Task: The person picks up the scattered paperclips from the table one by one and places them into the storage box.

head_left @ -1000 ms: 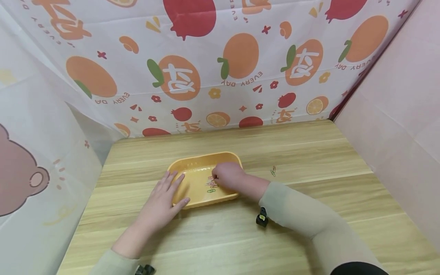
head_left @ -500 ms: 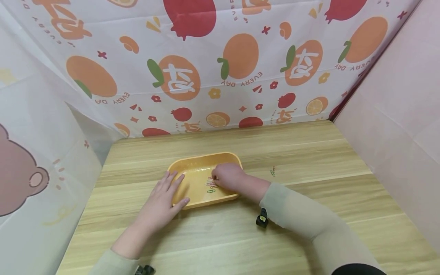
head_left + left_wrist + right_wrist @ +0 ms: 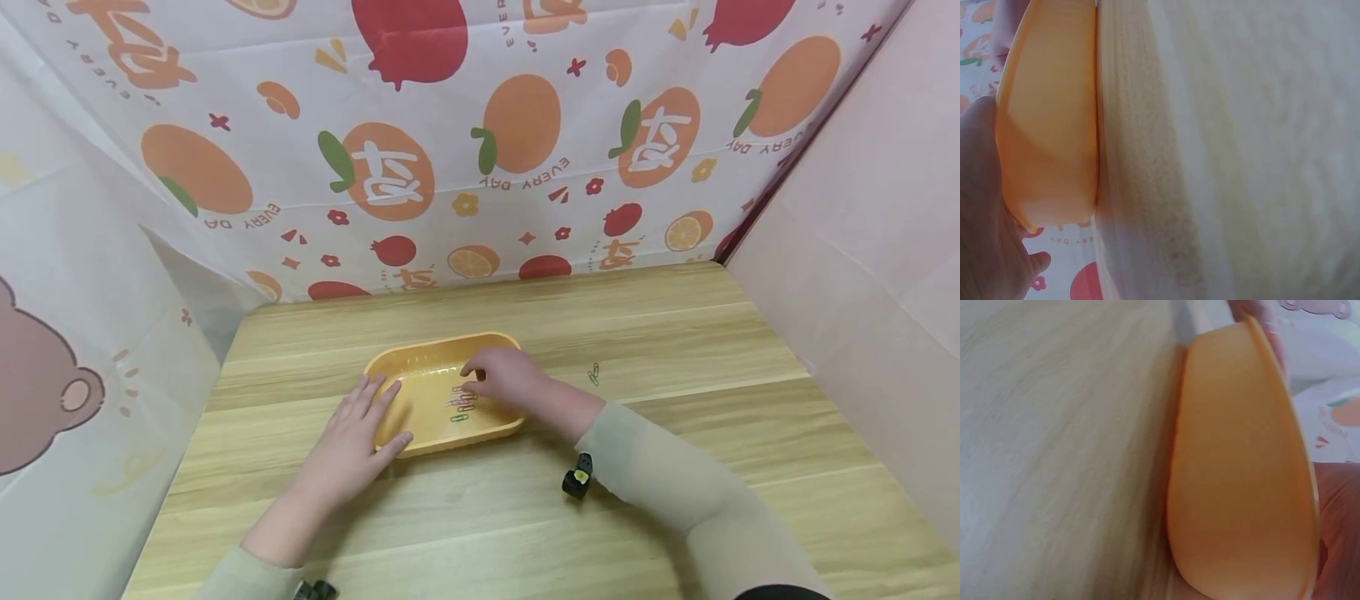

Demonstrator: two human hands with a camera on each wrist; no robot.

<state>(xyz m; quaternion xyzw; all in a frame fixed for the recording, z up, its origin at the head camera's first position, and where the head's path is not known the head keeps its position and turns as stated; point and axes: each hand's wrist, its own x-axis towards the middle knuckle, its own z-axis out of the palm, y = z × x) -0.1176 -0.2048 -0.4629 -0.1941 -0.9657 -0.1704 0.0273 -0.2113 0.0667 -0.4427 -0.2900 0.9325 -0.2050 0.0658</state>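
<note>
A shallow yellow-orange tray [image 3: 431,450] stands on the wooden table, with several small coloured paper clips [image 3: 462,400] on its floor, right of centre. My left hand [image 3: 352,433] rests on the tray's left end, fingers spread over the rim and thumb at the front corner. Over the right part of the tray is my right hand [image 3: 510,382], its thumb and index finger bent and apart beside the clips. No clip shows between those fingertips. Both wrist views show the tray's outer wall [image 3: 1054,125], with part of each hand at its rim.
Two or so paper clips, green and red [image 3: 594,374], lie on the table [image 3: 675,350] to the right of the tray. A fruit-print cloth [image 3: 450,167] hangs behind the table, and pale cloths flank it left and right.
My right hand has risen slightly from the clips, and its thumb and index finger have parted. The left hand stays on the tray. The head view has shifted slightly.
</note>
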